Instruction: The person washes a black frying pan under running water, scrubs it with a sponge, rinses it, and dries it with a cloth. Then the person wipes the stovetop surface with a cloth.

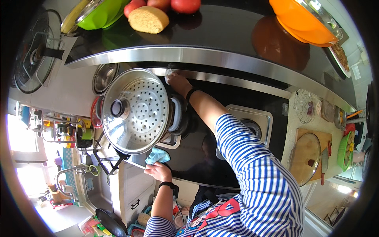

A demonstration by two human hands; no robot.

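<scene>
My left hand is at the left front part of the black glass gas cooktop, its fingers on a crumpled light-blue cloth. A thin white rod reaches its fingertips; whether it is gripped I cannot tell. My right hand stretches to the back of the cooktop and pinches a crumpled whitish wad against the metal strip there. Between the hands and to their left stands a steamer pot with grey side handles. A glass lid covers its perforated steamer tray.
A black pan support lies beside the pot. The range hood juts overhead, bearing tomatoes and an orange bowl. To the right, a glass lid and a knife rest on a cutting board.
</scene>
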